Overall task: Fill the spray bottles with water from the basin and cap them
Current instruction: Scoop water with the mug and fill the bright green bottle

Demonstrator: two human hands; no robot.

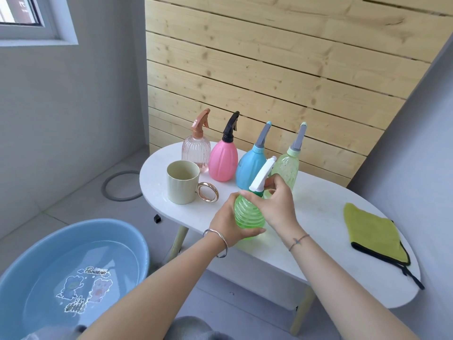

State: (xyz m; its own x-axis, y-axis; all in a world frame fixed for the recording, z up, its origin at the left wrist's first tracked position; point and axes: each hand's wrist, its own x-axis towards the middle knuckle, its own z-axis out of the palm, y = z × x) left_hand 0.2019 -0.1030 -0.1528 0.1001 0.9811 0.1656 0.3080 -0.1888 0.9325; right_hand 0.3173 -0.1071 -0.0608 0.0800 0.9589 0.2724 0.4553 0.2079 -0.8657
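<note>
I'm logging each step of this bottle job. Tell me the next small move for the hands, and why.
Probably twist the collar under the white spray head with the right hand while the left hand steadies the green bottle. The right hand pinches at that neck and the left grips the ribbed body. Tightening or loosening, I cannot tell.

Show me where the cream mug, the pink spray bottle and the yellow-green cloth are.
cream mug (pixel 182 190): head view, on its outer wall.
pink spray bottle (pixel 223 160): head view, on its pink body.
yellow-green cloth (pixel 370 231): head view, on the middle of the cloth.
</note>
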